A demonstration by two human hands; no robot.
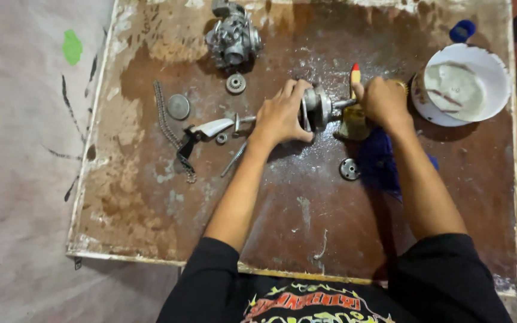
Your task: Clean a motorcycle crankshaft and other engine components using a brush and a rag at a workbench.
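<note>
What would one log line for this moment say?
left hand: grips metal shaft part | right hand: holds brush to it | surface: stained board | nearby: chain, white bowl

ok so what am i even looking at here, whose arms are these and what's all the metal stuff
This is one picture from a camera worn on a person's head, looking down at their own two bare arms over a worn brown board. The left hand grips a round metal part with a shaft. The right hand holds a yellow tool with a red tip against it, over a blue cloth. Lying around are a carburettor-like metal body, a chain, a lever, small gears and discs, and a white bowl at the right.
</note>
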